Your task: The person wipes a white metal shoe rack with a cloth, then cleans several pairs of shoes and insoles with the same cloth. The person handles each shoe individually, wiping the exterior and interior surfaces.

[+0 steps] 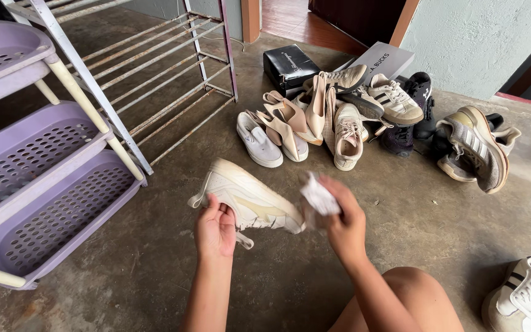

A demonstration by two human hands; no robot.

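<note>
A cream-white sneaker point(247, 198) with a thick pale sole is held sole-up and tilted just above the rough concrete floor point(278, 283), in front of the person's knee. The left hand point(215, 230) cups its heel end from below, fingers curled around the shoe. The right hand point(342, 222) has its fingers pinched tight on a crumpled white cloth point(318, 197), pressed against the toe end of the sneaker. Beyond them a loose pile of shoes point(339, 117) lies on the floor: white slip-ons, beige pointed heels, striped trainers and dark ones, beside a glossy black shoebox point(289, 66). Another white laced sneaker point(523, 295) lies at the lower right. To the left stands a lilac perforated plastic rack point(38, 184), with a rusty metal-bar shoe rack point(173, 67) behind it.
</note>
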